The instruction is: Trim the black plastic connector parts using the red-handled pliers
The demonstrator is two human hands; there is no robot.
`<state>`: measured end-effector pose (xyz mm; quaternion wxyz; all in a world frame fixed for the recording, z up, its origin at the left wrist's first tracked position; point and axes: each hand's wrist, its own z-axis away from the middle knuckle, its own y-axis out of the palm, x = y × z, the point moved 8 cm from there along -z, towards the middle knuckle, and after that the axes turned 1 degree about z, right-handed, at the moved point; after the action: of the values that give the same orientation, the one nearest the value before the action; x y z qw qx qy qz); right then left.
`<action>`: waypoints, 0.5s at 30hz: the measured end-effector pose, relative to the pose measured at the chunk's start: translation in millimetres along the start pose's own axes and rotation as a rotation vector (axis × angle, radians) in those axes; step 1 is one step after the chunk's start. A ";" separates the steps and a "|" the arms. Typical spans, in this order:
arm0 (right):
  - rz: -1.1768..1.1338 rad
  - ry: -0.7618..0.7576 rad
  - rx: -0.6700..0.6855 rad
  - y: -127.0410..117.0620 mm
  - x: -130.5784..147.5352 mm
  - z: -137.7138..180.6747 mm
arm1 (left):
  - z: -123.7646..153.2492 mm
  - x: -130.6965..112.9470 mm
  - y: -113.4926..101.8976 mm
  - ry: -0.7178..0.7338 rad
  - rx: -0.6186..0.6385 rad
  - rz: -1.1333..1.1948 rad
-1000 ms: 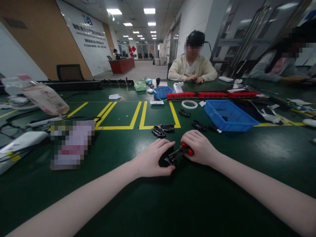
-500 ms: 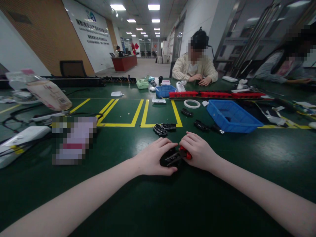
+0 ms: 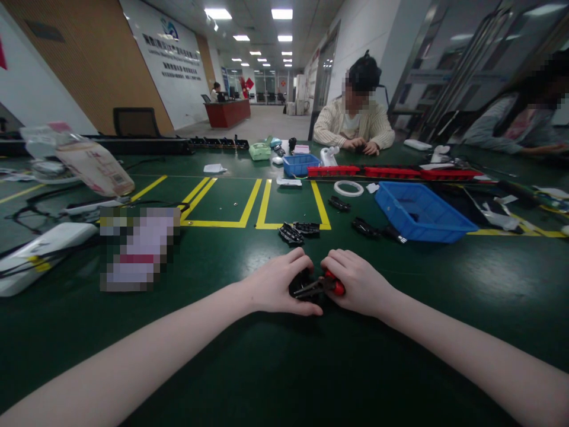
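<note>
My left hand (image 3: 280,283) curls around a black plastic part (image 3: 299,283), its thumb along the near side. In my right hand (image 3: 358,283) is a pair of red-handled pliers (image 3: 336,286), the fingers wrapped over the handles. The metal jaws of the pliers point left and reach to the black part; whether they grip it I cannot tell. Much of the part is hidden by my left fingers. Just beyond my hands lie two black ribbed plastic pieces (image 3: 291,233), close together on the green table (image 3: 249,350).
Further right are more black pieces (image 3: 365,228) beside a blue bin (image 3: 422,219). A white tape ring (image 3: 348,188) and a long red strip (image 3: 391,173) lie beyond. To the left are a blurred-out pale object (image 3: 142,249), a white power strip (image 3: 44,258) and a bottle (image 3: 95,166). A person (image 3: 355,121) sits opposite.
The view has shifted slightly. My right hand and the pliers have turned a little, and the jaws lie flatter against the black part. Both hands keep their hold.
</note>
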<state>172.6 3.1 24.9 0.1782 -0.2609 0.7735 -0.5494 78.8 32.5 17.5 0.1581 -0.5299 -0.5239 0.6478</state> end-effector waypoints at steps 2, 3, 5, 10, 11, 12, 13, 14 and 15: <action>-0.021 0.012 -0.001 -0.3 -0.5 0.4 | -1.3 -1.4 1.3 0.021 0.007 -0.014; -0.030 0.018 -0.004 -0.5 -0.7 0.6 | -1.9 -2.3 1.8 0.032 0.008 -0.025; -0.037 0.021 -0.011 -0.6 -0.7 1.1 | -2.8 -3.4 2.8 0.040 0.010 -0.052; 0.011 0.002 -0.003 2.0 0.2 0.6 | -3.6 -1.9 5.0 0.009 0.027 -0.077; 0.017 0.000 -0.003 2.4 0.2 0.4 | -3.6 -1.6 5.5 0.006 0.032 -0.076; 0.022 0.000 -0.005 2.6 0.0 0.3 | -3.5 -1.2 6.1 0.003 0.037 -0.072; 0.027 0.000 -0.007 2.7 -0.1 0.2 | -3.5 -0.8 6.7 0.001 0.043 -0.067; 0.031 -0.001 -0.009 2.8 0.0 0.3 | -3.4 -0.5 7.0 -0.001 0.045 -0.063; 0.034 -0.001 -0.010 2.8 -0.1 0.4 | -3.4 -0.2 7.2 -0.003 0.046 -0.060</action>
<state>172.3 3.6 22.1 0.1867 -0.2489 0.7806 -0.5421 84.2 31.1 11.9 0.1888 -0.5090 -0.5249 0.6556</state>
